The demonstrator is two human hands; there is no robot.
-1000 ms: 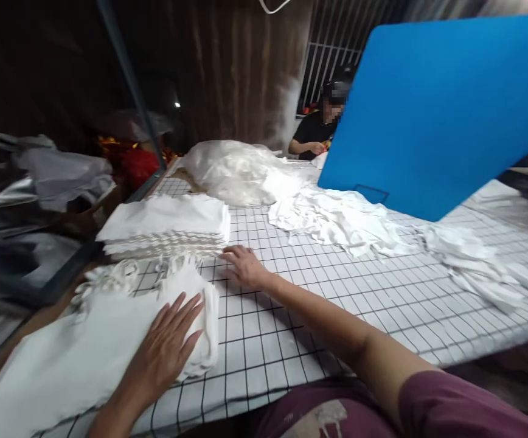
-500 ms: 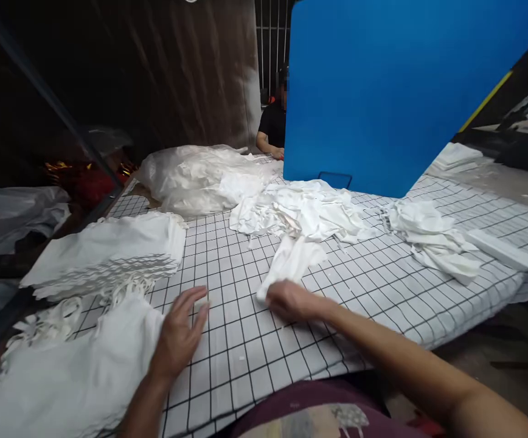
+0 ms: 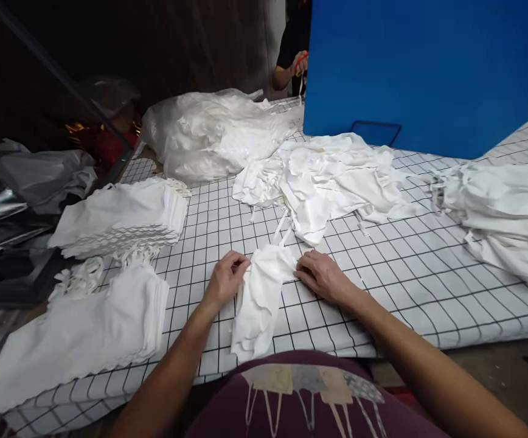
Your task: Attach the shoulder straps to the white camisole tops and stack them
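A small white cloth piece with thin straps point(image 3: 260, 301) lies rumpled on the checked tablecloth in front of me. My left hand point(image 3: 225, 277) pinches its upper left edge. On the opposite side, my right hand point(image 3: 321, 275) has its fingers closed on the upper right edge. Just beyond it spreads a loose heap of similar white cloth pieces point(image 3: 323, 176). To the left are two neat stacks, one farther white stack point(image 3: 118, 213) and one nearer white stack point(image 3: 90, 322), with strap loops gathered between them.
A large blue board point(image 3: 419, 73) stands at the back right. A clear plastic bag of white cloth point(image 3: 209, 131) sits at the back left. More crumpled white cloth point(image 3: 505, 207) lies at right. Behind the board, a co-worker's hand point(image 3: 299, 62) holds something red.
The white cloth piece has come nearer, away from the heap. My left hand has moved from the bare tablecloth onto its edge. The view has tilted down.
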